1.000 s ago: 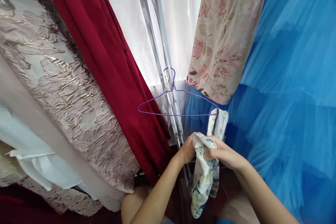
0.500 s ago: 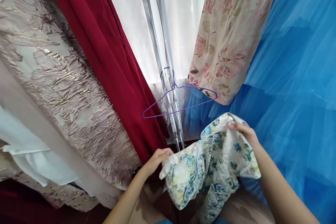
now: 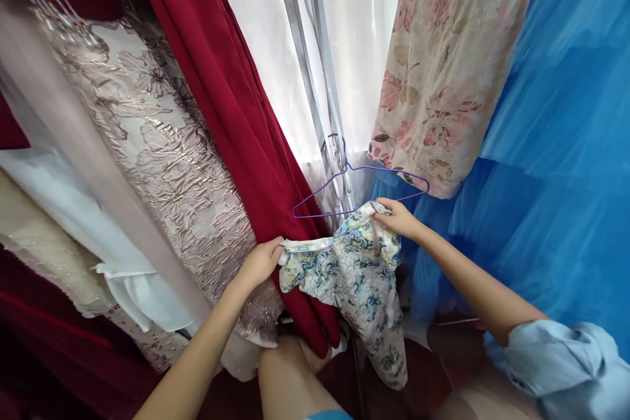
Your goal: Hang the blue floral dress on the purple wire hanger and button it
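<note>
A white dress (image 3: 357, 275) with a blue, green and yellow floral print hangs between my two hands, its narrow lower part dangling over the floor. My left hand (image 3: 262, 261) is closed on one top corner of it, with the fingertips partly hidden. At the other top corner, my right hand (image 3: 395, 215) pinches the edge between thumb and fingers. Just above the dress, a purple wire hanger (image 3: 315, 194) hangs by its hook from a metal stand. The garment's top overlaps the hanger's lower bar at the right in view; I cannot tell whether they touch.
The silver metal stand (image 3: 300, 33) rises in front of a white curtain (image 3: 367, 13). Left of it hang a dark red garment (image 3: 221, 125) and a pinkish brocade garment (image 3: 167, 151). On the right are a pink floral garment (image 3: 443, 79) and blue tulle (image 3: 566, 144).
Both hands have moved up and closer to the hanger, lifting the dress. It now hangs longer, with its top edge stretched between my hands. The view has shifted slightly left.
</note>
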Demonstrator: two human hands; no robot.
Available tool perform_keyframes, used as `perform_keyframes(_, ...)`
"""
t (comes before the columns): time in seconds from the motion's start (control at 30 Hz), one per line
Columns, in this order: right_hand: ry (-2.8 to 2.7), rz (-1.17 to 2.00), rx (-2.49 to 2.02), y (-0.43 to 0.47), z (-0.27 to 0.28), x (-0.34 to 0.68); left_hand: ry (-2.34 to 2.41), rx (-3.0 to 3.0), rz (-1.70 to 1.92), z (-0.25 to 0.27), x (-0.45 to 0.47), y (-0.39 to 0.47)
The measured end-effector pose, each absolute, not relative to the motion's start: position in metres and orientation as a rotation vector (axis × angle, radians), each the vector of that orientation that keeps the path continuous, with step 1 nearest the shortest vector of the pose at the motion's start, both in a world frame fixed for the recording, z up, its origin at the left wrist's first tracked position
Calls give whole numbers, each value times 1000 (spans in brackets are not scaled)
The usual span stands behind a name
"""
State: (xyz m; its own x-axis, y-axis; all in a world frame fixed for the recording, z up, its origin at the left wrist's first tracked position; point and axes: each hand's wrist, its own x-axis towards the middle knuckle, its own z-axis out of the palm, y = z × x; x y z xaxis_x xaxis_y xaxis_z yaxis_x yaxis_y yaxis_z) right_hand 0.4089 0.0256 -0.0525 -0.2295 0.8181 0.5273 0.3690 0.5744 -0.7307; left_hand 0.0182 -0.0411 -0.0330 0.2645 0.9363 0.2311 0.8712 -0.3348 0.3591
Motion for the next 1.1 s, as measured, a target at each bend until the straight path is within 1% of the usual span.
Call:
perform_keyframes(0.13, -1892, 513, -977, 15, -61, 414, 1865, 2401, 623, -24, 23, -27)
perform_keyframes(0.2, -1921, 475, -958, 7, -60, 417, 1915, 2400, 693, -17, 27, -22)
perform_keyframes(0.3, -1958, 398, -964, -1, -56, 420, 1850, 2458, 799, -6, 32, -21)
perform_keyframes(0.43, -1961, 346, -1012, -7, -53, 419, 1711, 2556, 765, -1, 33, -28)
perform_keyframes(0.6, -1932, 353, -1094, -7, -55, 408, 1784, 2513, 723, -3, 21, -41)
perform_keyframes(0.83, -1900, 353, -1158, -6, -52, 399, 1820, 2524, 902, 12, 23, -52)
perform_keyframes(0.9, -1895, 365, -1152, -8, -52, 399, 1871, 2510, 884, 14, 25, -51)
perform_keyframes(1.0, -1883, 355, -1165, -13, -51, 399, 1944, 2479, 754, 14, 25, -46)
perform_keyframes(1.1, -1876, 329, -1169, -17, -50, 399, 1939, 2459, 691, 12, 24, -42)
